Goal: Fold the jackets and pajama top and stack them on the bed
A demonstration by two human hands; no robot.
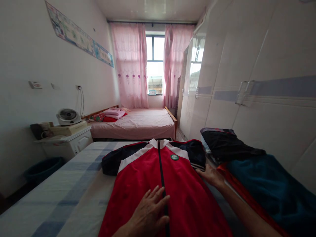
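A red zip-up jacket [140, 181] with dark sleeves, white shoulder bands and a green round badge lies front up on the bed [81, 187], its black zip closed. My left hand [149, 210] rests on the jacket's front beside the zip, fingers stretched out and holding nothing. At the right side, my right hand [211, 174] has its fingers closed at the striped cuff of the right-hand sleeve [196, 153]. That sleeve bends down beside the body. The other sleeve [112, 161] is bent at the left, its end hidden.
Folded clothes, a black garment [229, 144] and a teal one [269, 187] among them, are piled at the right by the white wardrobe [271, 59]. A cabinet [79, 143] bearing a fan [67, 116] and a bin [44, 168] stand left. Beyond is another bed [145, 123].
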